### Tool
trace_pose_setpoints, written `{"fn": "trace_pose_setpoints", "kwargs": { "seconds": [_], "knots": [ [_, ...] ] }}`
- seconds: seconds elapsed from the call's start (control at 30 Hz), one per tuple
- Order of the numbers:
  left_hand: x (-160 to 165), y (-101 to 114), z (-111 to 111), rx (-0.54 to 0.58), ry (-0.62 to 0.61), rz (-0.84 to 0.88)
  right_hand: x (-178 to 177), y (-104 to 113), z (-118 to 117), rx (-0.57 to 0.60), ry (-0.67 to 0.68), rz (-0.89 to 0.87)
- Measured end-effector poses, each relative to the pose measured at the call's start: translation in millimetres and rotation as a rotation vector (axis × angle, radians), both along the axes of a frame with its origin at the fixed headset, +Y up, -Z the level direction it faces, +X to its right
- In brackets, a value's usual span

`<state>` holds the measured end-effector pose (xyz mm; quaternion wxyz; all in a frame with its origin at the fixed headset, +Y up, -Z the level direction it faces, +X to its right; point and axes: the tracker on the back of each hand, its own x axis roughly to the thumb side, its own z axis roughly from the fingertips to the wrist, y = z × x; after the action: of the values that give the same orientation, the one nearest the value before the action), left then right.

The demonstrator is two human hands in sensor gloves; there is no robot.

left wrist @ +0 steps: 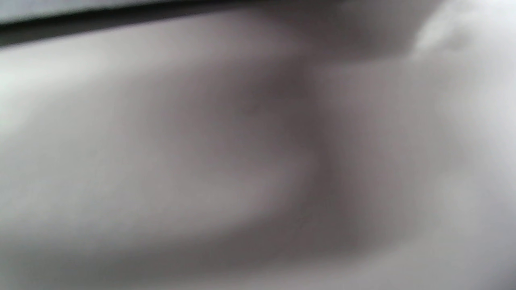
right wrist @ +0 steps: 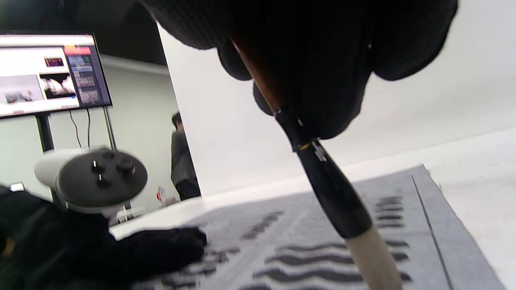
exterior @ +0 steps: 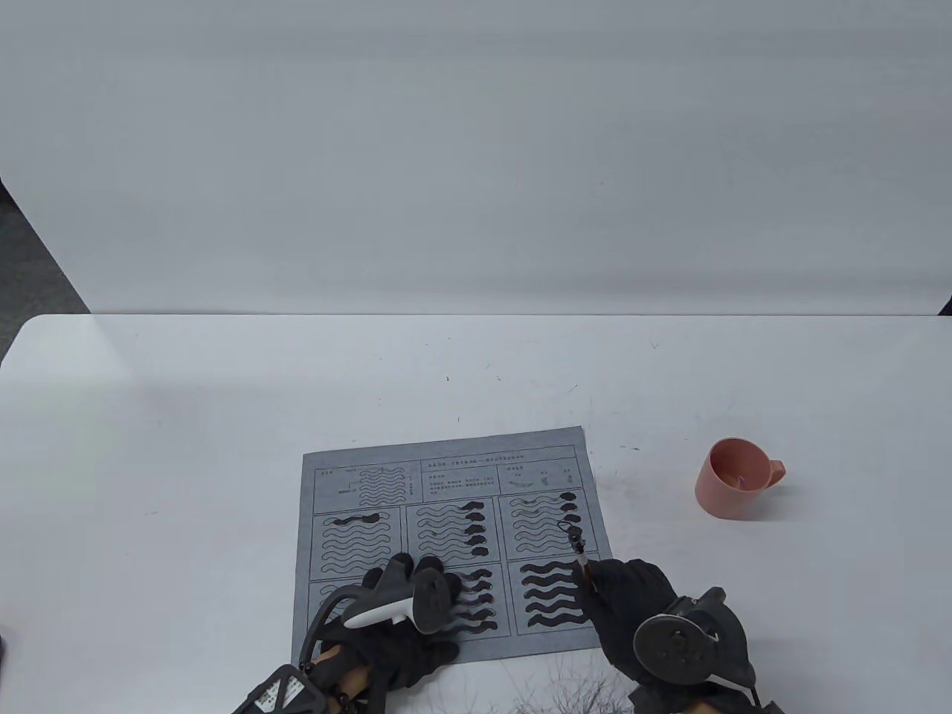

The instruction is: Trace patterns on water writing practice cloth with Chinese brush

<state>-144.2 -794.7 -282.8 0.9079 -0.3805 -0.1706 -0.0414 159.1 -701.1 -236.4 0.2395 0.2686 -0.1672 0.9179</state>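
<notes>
The brush (exterior: 579, 554) is sitting in the right hand (exterior: 628, 599), fingers curled round the shaft and pinching it high up, so the tip end is pointing down toward the cloth (exterior: 446, 539). In the right wrist view the brush (right wrist: 322, 177) is running diagonally down out of the glove, dark ferrule then pale section, w/ the tip itself cut off by the frame edge, so contact w/ the cloth can't be confirmed. In the table view the loop end is leaning up over the upper-right panel while the hand is hovering at the lower-right panel, whose wavy lines are already thick and dark. Judging by that, the tracing is prob. partway: lower-right done, other panels only started at their right ends.

The left hand (exterior: 405, 595) is lying flat on the lower-middle panel, fingers straight and spread, pressing down; likely it's pinning the cloth so it isn't sliding or wrinkling under the strokes. The left wrist view is too blurred to add anything.

The cloth is lying near the front edge of the table (exterior: 186, 416), square to the person.

The pink cup (exterior: 732, 480) is standing well apart to the right, handle pointing right, on the brush-hand side, presumably for dipping. Any water inside isn't clearly showing.
</notes>
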Motion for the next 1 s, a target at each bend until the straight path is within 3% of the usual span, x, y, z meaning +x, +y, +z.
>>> {"fn": "trace_pose_setpoints", "kwargs": {
  "seconds": [0.2,0.4,0.57,0.7,1.0],
  "knots": [
    [0.2,-0.1,0.0,0.002,-0.001,-0.003,44.0,20.3,-4.7,0.07,-0.121,-0.343],
    [0.3,-0.3,0.1,0.002,-0.002,-0.004,100.7,30.7,-11.6,0.127,-0.309,-0.524],
    [0.3,-0.5,0.1,0.002,-0.002,-0.002,153.7,30.6,-11.1,0.203,-0.503,-0.678],
    [0.2,-0.6,0.0,0.001,-0.001,0.002,183.9,15.4,-15.6,0.161,-0.626,-0.852],
    [-1.2,-0.4,-1.9,0.003,-0.011,0.024,190.2,-20.9,-49.1,0.024,-0.726,-0.693]
  ]
}}
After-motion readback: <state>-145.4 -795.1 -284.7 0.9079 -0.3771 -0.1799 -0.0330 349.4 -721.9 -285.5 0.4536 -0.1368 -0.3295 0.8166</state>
